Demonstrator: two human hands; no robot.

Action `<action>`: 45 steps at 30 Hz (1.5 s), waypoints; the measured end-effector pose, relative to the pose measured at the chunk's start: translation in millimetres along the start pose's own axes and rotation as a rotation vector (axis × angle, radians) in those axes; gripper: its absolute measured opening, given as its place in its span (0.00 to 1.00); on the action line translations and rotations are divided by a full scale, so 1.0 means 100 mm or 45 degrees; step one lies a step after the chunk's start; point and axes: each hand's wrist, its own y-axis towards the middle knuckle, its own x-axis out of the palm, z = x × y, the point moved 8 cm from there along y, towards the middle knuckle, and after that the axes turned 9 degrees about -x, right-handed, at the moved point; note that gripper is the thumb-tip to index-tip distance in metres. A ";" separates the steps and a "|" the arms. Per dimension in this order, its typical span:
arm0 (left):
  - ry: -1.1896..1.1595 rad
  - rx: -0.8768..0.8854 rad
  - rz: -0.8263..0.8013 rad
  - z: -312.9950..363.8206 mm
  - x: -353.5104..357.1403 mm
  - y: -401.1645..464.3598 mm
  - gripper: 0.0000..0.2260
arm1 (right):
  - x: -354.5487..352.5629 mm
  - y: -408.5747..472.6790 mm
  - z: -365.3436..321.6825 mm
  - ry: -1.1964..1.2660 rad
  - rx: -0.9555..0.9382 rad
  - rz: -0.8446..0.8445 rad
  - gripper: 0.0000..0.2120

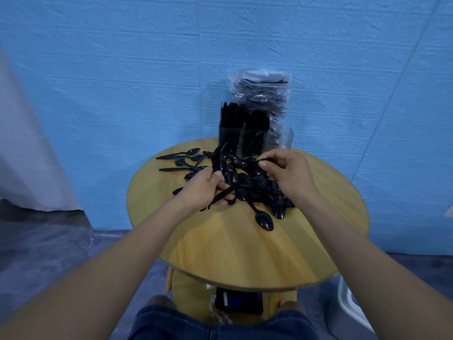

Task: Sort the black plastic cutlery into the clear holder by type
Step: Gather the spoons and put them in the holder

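Loose pile of black cutlery (pixel 255 182), mostly spoons by the look, heaped mid-surface between both hands. Clear holder (pixel 245 141) stands at the far edge of the round wooden surface (pixel 245 253), already packed upright in its left and middle compartments; right compartment looks bare. Wrapped bag of more cutlery (pixel 263 99) behind it.

Left hand (pixel 208 190) grips a small bundle of pieces (pixel 220 160), long axes running up and away toward the holder. Right hand (pixel 284 173) pinches one piece (pixel 247 163) at its handle end, thumb and forefinger curled, the piece lying crosswise to the left.

Judgement: holder lies straight ahead of both hands; left bundle already points that way and sits nearer the filled compartments.
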 end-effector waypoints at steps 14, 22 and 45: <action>-0.215 -0.032 -0.422 0.10 0.40 -0.28 0.12 | 0.03 0.04 -0.07 0.028 -0.040 0.219 0.08; -0.297 -0.005 -0.465 0.11 0.42 -0.32 0.14 | 0.07 0.07 -0.18 -0.136 -0.224 0.141 0.09; -0.140 -0.048 -0.477 -0.01 0.52 -0.45 0.10 | 0.31 -0.10 -0.05 0.022 -0.158 -0.022 0.12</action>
